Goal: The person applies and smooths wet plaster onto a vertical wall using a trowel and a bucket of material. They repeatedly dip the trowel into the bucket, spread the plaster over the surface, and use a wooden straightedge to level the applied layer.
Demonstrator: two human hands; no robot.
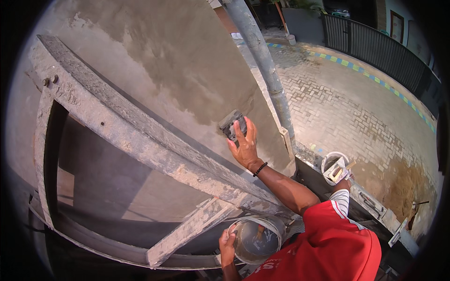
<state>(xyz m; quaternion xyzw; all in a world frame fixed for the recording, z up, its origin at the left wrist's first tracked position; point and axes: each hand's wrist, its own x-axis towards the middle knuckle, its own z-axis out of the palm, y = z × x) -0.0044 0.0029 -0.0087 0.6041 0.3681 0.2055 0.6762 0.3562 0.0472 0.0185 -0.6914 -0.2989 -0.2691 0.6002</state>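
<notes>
My right hand (pixel 244 143), with a dark beaded bracelet at the wrist, grips a dark, mortar-smeared block (pixel 229 119) against the grey plastered wall (pixel 187 51). My fingers curve over the block, hiding part of it. At the lower middle, my left hand (pixel 227 245) holds the rim of a round bucket (pixel 255 241) with murky contents. My red short sleeve and shirt fill the lower right.
A pale steel beam (pixel 122 138) crosses the left; a grey pole (pixel 262 61) rises beside the wall. At right, a white bucket (pixel 328 159) holding tools sits by a striped sleeve (pixel 342 199), apparently another person's. Below lie a paved lane (pixel 328 93) and dark gate (pixel 356 42).
</notes>
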